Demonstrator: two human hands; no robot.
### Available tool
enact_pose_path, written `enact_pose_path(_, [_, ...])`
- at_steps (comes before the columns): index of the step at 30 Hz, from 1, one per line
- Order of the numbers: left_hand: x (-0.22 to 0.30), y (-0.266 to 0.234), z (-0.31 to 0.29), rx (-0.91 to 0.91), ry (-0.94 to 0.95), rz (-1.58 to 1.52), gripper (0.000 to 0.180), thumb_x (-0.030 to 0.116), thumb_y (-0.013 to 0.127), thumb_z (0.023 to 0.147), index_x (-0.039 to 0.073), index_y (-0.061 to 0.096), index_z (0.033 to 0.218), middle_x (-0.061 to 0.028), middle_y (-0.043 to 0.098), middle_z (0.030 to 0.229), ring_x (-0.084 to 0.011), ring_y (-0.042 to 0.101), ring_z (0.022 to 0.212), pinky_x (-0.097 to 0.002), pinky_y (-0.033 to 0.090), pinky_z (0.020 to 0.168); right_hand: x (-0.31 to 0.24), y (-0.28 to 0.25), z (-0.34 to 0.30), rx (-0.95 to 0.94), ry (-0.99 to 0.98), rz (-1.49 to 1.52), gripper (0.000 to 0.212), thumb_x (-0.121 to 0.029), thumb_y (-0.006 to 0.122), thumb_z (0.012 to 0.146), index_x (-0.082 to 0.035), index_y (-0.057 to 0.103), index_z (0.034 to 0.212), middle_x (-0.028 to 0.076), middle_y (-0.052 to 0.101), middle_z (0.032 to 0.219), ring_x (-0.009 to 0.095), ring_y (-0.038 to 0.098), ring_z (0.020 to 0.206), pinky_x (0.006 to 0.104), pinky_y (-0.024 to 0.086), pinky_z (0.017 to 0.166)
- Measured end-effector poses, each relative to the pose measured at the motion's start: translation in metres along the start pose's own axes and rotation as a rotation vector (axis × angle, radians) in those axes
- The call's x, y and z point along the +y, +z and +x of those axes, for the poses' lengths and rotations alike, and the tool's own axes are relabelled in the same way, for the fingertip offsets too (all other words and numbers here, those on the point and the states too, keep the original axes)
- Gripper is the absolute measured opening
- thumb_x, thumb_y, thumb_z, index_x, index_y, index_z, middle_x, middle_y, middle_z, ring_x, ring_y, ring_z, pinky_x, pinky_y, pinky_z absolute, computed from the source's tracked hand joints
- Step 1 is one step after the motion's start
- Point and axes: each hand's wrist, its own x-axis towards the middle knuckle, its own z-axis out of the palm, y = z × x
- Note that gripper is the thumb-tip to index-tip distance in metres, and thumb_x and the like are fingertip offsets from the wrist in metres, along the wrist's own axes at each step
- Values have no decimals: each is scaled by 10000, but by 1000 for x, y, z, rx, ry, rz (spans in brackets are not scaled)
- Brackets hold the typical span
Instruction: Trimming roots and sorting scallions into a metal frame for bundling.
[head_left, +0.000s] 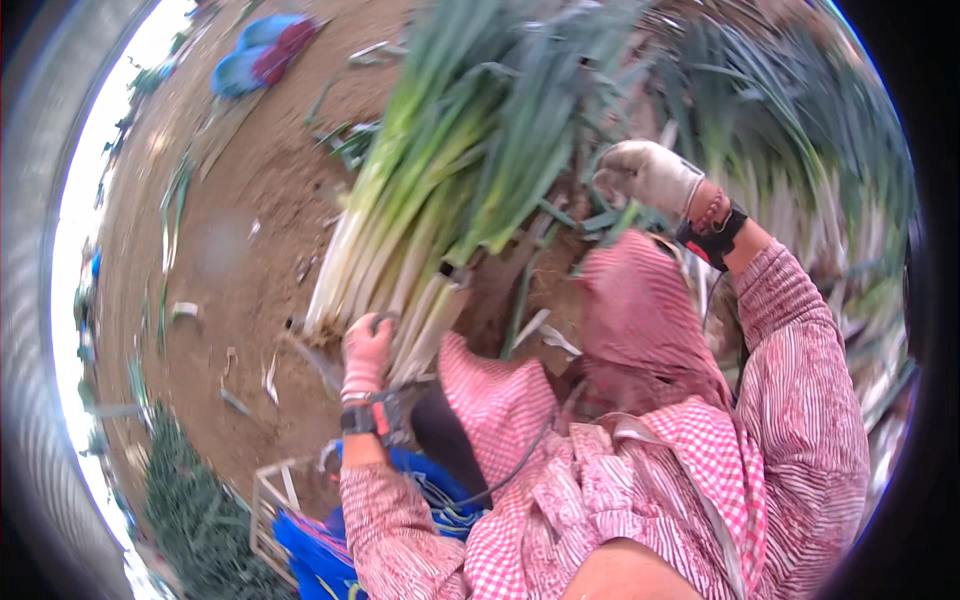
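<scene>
A pile of leeks (400, 210) lies on the soil in front of me, white root ends toward me and green leaves pointing away. My left hand (367, 352), in a pale pink glove, is closed beside the root ends. A blurred grey, blade-like strip (318, 362) shows next to it; I cannot tell if the hand grips it. Farther right, my right hand (648, 178) in a whitish glove is raised by the leek leaves with its fingers curled. What it holds, if anything, is hidden. Both wrists wear dark bands.
More leeks (800, 150) lie in a heap at the right. Blue and dark red shoes (262, 55) rest on the ground at the far left. Near my left forearm are a pale crate (262, 500) and blue bags (325, 550). Leaf scraps are scattered over the soil.
</scene>
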Motion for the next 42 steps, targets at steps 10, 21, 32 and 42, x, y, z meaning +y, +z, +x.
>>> enact_pose_path(10, [56, 42, 31, -75, -24, -661, 437, 268, 528, 1013, 19, 541, 1371, -116, 579, 1314, -228, 562, 1207, -401, 478, 1013, 330, 53, -361, 887, 946, 209, 280, -235, 650, 877, -55, 708, 1083, 94, 712, 923, 192, 653, 890, 321, 499, 822])
enact_pose_path(21, [69, 64, 35, -155, -22, -475, 433, 279, 510, 1000, -3, 544, 1327, -161, 558, 1264, -269, 573, 1165, -392, 480, 1021, 320, 309, -552, 255, 1376, 328, 345, -312, 683, 841, -22, 707, 1026, 128, 721, 914, 214, 663, 765, 359, 518, 686])
enact_pose_path(32, [25, 4, -7, 160, -142, -505, 391, 96, 580, 967, 8, 543, 1347, -125, 633, 1233, -186, 645, 996, -338, 509, 907, 315, 294, -379, 72, 955, 599, 313, -238, 614, 937, -41, 660, 1175, 64, 673, 962, 169, 627, 844, 296, 505, 753])
enact_pose_path(42, [-245, -67, -420, 954, -831, -815, 246, 69, 540, 951, 33, 638, 1174, -84, 705, 966, -215, 688, 812, -332, 556, 730, 245, 161, -110, 196, 394, 664, 353, -211, 591, 999, -30, 612, 1301, 55, 656, 1203, 146, 632, 1058, 264, 491, 938])
